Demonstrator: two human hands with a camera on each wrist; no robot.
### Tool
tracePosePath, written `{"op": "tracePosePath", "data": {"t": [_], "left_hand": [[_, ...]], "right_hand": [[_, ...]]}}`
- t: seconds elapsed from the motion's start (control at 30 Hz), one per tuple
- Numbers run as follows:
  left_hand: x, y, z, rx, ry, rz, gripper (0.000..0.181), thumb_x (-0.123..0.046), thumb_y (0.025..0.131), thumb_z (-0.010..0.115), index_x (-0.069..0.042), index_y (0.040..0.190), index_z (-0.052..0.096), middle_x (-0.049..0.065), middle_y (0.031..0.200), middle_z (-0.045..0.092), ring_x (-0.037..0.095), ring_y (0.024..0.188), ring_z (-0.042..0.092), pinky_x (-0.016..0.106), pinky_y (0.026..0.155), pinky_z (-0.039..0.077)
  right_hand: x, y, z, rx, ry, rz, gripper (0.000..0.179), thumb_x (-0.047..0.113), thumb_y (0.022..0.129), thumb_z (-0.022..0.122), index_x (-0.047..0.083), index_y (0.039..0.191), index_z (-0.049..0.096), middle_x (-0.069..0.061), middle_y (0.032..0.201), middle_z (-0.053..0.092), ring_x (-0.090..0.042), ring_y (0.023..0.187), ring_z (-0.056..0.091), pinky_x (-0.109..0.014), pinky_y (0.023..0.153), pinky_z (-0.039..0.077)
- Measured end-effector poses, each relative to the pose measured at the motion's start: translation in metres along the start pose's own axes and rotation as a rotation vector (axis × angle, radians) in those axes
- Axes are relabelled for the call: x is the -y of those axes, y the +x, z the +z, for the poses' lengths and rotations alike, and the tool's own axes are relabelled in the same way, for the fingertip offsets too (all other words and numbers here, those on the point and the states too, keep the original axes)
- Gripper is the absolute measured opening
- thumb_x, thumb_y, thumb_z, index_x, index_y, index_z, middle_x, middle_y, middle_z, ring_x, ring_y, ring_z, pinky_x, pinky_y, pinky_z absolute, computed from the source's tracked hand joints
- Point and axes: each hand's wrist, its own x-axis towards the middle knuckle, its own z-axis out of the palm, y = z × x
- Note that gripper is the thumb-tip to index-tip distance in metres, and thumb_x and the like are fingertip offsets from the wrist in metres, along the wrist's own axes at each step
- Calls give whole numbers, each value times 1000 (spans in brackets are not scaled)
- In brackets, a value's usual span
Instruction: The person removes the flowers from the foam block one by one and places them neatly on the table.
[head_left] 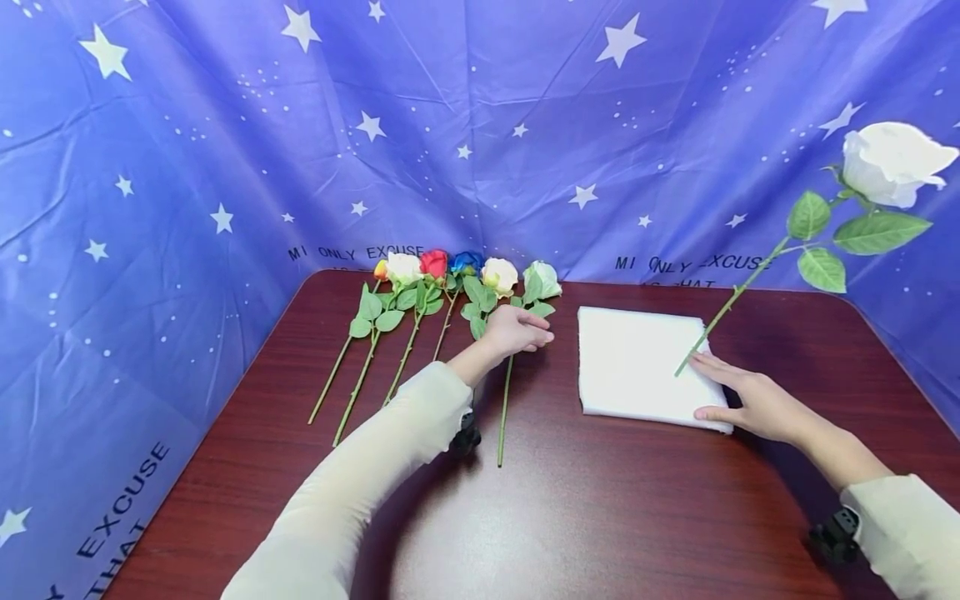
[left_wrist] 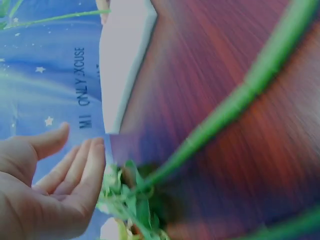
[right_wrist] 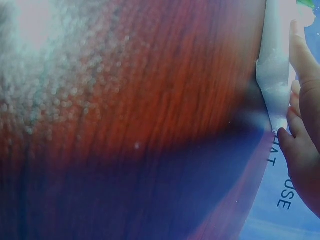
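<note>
My left hand [head_left: 516, 329] hovers at the right end of a row of artificial roses, over the leaves of the pale green rose [head_left: 543, 279]. Its fingers are loosely bent with nothing between them, as the left wrist view shows of the hand [left_wrist: 55, 200]. My right hand [head_left: 757, 404] rests on the right side of a white foam block [head_left: 630, 358], fingers extended and thumb near the front edge. From the block's right part a large white rose [head_left: 892, 167] leans up to the right, its stem [head_left: 723, 310] passing by the fingertips.
Left of the pale green rose lie a cream rose [head_left: 499, 276], a blue rose [head_left: 467, 262], a red rose [head_left: 433, 264], another white rose [head_left: 404, 268] and an orange one [head_left: 381, 271], stems toward me. A starry blue cloth [head_left: 465, 125] hangs behind the dark wooden table [head_left: 585, 508].
</note>
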Motion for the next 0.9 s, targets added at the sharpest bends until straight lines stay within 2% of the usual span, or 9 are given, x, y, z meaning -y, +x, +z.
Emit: {"op": "tracePosePath", "data": {"t": [0.17,0.3,0.37,0.5,0.67,0.8,0.9], "left_hand": [[-11,15,24,61,-58,75,34,-7,85,71,6,116,66,23,110,70,30,101,70,37,91,59],[-23,25,45,94,-57,114,37,-13,86,71,0,121,65,18,114,71,27,109,67,30,95,57],[-33,29,58,105,-30,135,38,-18,86,72,-6,121,66,13,115,71,23,112,66,23,93,55],[-56,34,83,132,101,181,40,-31,86,72,-16,123,66,0,120,71,12,117,62,16,91,52],[-77,35,109,179,227,188,42,-38,86,71,-25,125,64,-10,126,67,3,120,58,13,89,52],[-81,36,124,216,223,181,42,-37,86,71,-27,127,62,-12,127,65,1,120,57,12,89,51],[-80,37,134,264,175,174,46,-34,86,72,-27,130,59,-11,131,63,1,120,59,11,90,51]], "right_hand": [[1,1,0,7,12,1,80,30,68,85,-3,133,53,-31,129,57,29,129,7,13,101,6],[2,0,0,19,20,4,80,31,68,85,-3,134,53,-31,129,57,29,129,6,13,100,5],[2,0,-1,11,18,4,80,31,68,85,-3,133,53,-31,129,57,29,129,6,13,101,6],[0,-1,-3,-4,11,2,79,28,66,86,-4,132,54,-31,127,58,28,131,7,13,102,6],[-1,-1,-2,7,27,-11,79,27,68,85,-4,133,53,-32,129,56,27,131,8,11,104,6],[-2,1,0,-1,36,-26,78,26,67,85,-4,132,54,-33,129,56,26,133,10,11,105,8],[-2,2,1,-8,29,-31,79,25,66,86,-3,132,54,-33,129,56,25,133,11,11,105,8]]}}
